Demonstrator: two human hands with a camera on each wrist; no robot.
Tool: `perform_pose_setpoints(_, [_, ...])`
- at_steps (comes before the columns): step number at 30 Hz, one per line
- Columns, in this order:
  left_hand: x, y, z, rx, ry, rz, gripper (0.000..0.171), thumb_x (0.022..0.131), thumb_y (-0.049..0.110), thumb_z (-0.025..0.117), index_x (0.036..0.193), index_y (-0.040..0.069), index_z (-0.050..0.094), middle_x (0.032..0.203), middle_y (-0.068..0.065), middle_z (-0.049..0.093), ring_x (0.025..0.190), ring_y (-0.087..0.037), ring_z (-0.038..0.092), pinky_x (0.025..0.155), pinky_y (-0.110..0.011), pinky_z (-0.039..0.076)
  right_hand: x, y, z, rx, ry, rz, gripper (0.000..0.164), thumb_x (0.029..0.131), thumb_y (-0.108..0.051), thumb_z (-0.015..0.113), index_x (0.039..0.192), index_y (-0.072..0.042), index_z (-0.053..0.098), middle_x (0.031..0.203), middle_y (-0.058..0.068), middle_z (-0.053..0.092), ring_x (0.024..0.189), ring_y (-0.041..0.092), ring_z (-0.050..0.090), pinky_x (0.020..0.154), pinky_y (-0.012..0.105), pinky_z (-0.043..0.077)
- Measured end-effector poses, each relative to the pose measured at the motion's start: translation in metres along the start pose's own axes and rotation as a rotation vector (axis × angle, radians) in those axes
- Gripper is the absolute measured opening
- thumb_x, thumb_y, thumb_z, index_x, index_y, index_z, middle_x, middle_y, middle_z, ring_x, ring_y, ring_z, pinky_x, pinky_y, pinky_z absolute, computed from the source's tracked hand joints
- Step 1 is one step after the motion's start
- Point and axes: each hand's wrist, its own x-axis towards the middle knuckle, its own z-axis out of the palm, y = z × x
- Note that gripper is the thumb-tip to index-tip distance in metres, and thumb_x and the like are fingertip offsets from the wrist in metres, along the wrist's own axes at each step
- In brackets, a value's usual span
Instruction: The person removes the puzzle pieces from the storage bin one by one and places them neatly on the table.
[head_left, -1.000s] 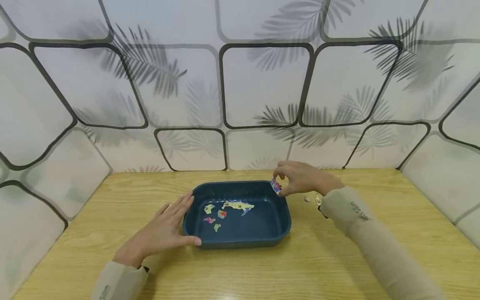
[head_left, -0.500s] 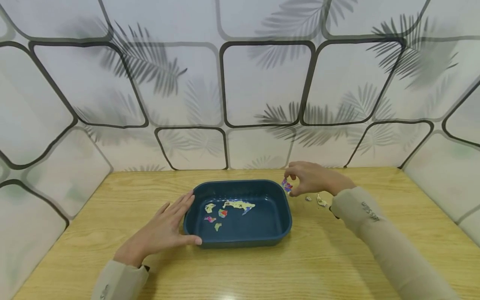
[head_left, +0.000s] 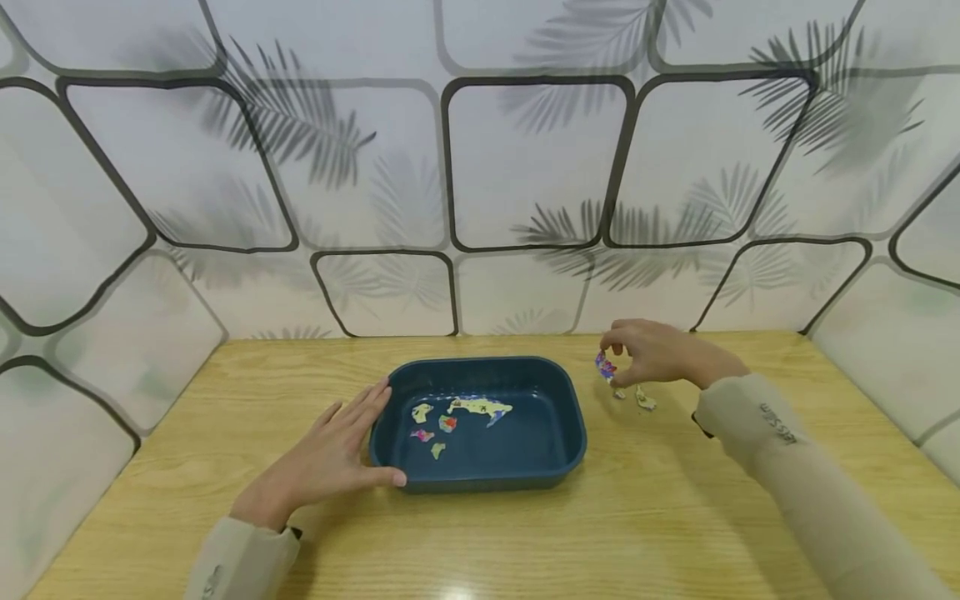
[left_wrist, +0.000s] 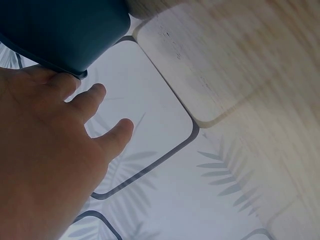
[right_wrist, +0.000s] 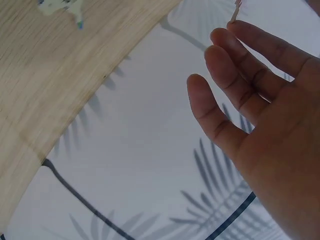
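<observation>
A dark blue rectangular tray sits on the wooden table. Against its left end rests my left hand, the fingers stretched along the rim and the thumb at the front corner. Inside lie a long cream paper scrap and several smaller ones, among them a red-and-green scrap. To the right of the tray, my right hand pinches a purple-and-red paper scrap between thumb and fingertips, over the table. In the right wrist view only a sliver of this scrap shows at the fingertips.
On the table below the right hand lie a cream scrap and a smaller scrap. A patterned wall with leaf prints rises behind the wooden table and along both sides.
My right hand has moved right, away from the tray's back right corner, with the purple-and-red paper scrap still pinched. The left hand keeps its place on the tray.
</observation>
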Motion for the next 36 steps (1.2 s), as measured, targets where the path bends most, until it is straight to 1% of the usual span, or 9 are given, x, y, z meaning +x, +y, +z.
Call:
perform_pose_setpoints(5, [0.000, 0.000, -0.001, 0.000, 0.000, 0.002, 0.115, 0.083, 0.067, 0.072, 0.158, -0.005, 0.024, 0.167, -0.018, 0.018, 0.150, -0.042, 0.022, 0.112, -0.071, 0.018, -0.009, 0.011, 0.000, 0.016, 0.005, 0.004, 0.043, 0.082, -0.027, 0.079, 0.114, 0.000, 0.067, 0.107, 0.010, 0.062, 0.093, 0.031, 0.062, 0.079, 0.052, 0.053])
perform_pose_setpoints(11, [0.000, 0.000, -0.002, 0.005, -0.001, 0.001, 0.115, 0.082, 0.067, 0.071, 0.158, -0.006, 0.024, 0.167, -0.018, 0.018, 0.149, -0.042, 0.023, 0.112, -0.071, 0.018, -0.020, 0.022, 0.003, 0.044, 0.003, 0.026, 0.042, 0.084, -0.024, 0.078, 0.115, 0.002, 0.067, 0.113, 0.013, 0.063, 0.099, 0.036, 0.063, 0.083, 0.054, 0.052])
perform_pose_setpoints(13, [0.000, 0.001, -0.002, 0.006, -0.001, 0.002, 0.115, 0.082, 0.067, 0.071, 0.158, -0.006, 0.024, 0.166, -0.018, 0.019, 0.149, -0.042, 0.023, 0.112, -0.071, 0.018, -0.024, 0.027, 0.004, 0.049, 0.006, 0.027, 0.041, 0.083, -0.023, 0.078, 0.113, 0.003, 0.067, 0.113, 0.014, 0.063, 0.099, 0.037, 0.063, 0.083, 0.054, 0.053])
perform_pose_setpoints(18, [0.000, 0.001, -0.001, 0.004, -0.002, 0.000, 0.114, 0.083, 0.066, 0.072, 0.158, -0.006, 0.024, 0.166, -0.019, 0.019, 0.150, -0.042, 0.022, 0.112, -0.071, 0.018, -0.032, 0.038, 0.008, 0.036, 0.016, 0.032, 0.045, 0.082, -0.025, 0.080, 0.113, 0.005, 0.066, 0.112, 0.016, 0.064, 0.098, 0.038, 0.064, 0.081, 0.054, 0.053])
perform_pose_setpoints(23, [0.000, 0.001, -0.001, 0.001, -0.004, 0.000, 0.114, 0.083, 0.067, 0.071, 0.157, -0.007, 0.025, 0.166, -0.021, 0.020, 0.150, -0.042, 0.023, 0.112, -0.072, 0.018, -0.037, 0.046, 0.011, 0.020, 0.010, 0.044, 0.050, 0.080, -0.027, 0.080, 0.113, 0.008, 0.067, 0.113, 0.019, 0.064, 0.099, 0.038, 0.064, 0.084, 0.056, 0.052])
perform_pose_setpoints(27, [-0.001, 0.000, 0.000, -0.005, -0.009, -0.001, 0.114, 0.083, 0.067, 0.070, 0.157, -0.007, 0.025, 0.166, -0.021, 0.019, 0.150, -0.042, 0.022, 0.112, -0.072, 0.018, -0.041, 0.052, 0.015, 0.009, 0.001, 0.064, 0.051, 0.080, -0.028, 0.080, 0.115, 0.008, 0.067, 0.114, 0.020, 0.063, 0.100, 0.039, 0.063, 0.086, 0.058, 0.051])
perform_pose_setpoints(34, [0.000, -0.001, 0.000, 0.001, -0.011, 0.003, 0.115, 0.083, 0.069, 0.069, 0.158, -0.006, 0.023, 0.167, -0.018, 0.017, 0.150, -0.041, 0.022, 0.112, -0.071, 0.018, -0.048, 0.061, 0.022, 0.042, -0.035, 0.123, 0.052, 0.079, -0.027, 0.077, 0.118, 0.006, 0.066, 0.118, 0.022, 0.063, 0.105, 0.044, 0.062, 0.087, 0.061, 0.051])
perform_pose_setpoints(36, [0.000, -0.001, 0.000, 0.004, -0.009, 0.005, 0.115, 0.083, 0.069, 0.069, 0.158, -0.006, 0.023, 0.167, -0.019, 0.018, 0.150, -0.041, 0.022, 0.112, -0.071, 0.018, -0.050, 0.064, 0.024, 0.040, -0.039, 0.128, 0.052, 0.079, -0.028, 0.077, 0.117, 0.006, 0.066, 0.120, 0.023, 0.063, 0.106, 0.044, 0.062, 0.087, 0.061, 0.051])
